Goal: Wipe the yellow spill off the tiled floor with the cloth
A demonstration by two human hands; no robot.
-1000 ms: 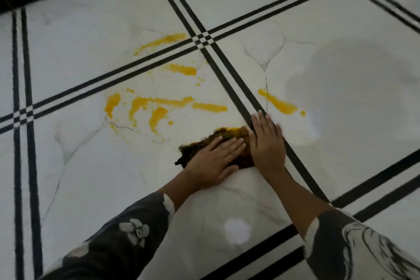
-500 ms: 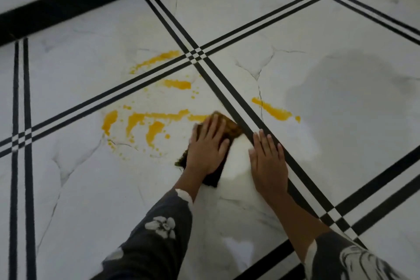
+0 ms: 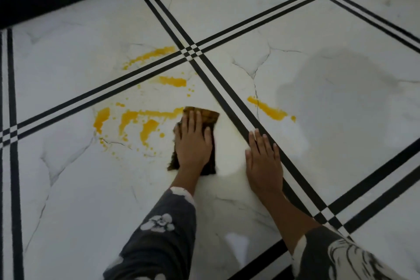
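- Left hand [image 3: 193, 143] lay flat, fingers straight, pressing down on the dark brown rectangular cloth [image 3: 211, 116]; the cloth's far edge and long sides showed past the fingers
- Cloth's far-left corner touched the right end of the yellow liquid spill [image 3: 148, 127], whose streaks and droplets spread leftward over the white marble-patterned tiled floor [image 3: 68, 177]
- Another yellow streak [image 3: 266, 109] lay beyond the black double stripe [image 3: 230, 102], to the right
- Right hand [image 3: 263, 161] rested flat on bare tile, fingers extended, holding nothing, near the cloth but apart from it

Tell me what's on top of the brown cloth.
The left hand lies flat on the cloth, fingers straight, covering most of it. Whether yellow spill lies under it is hidden.
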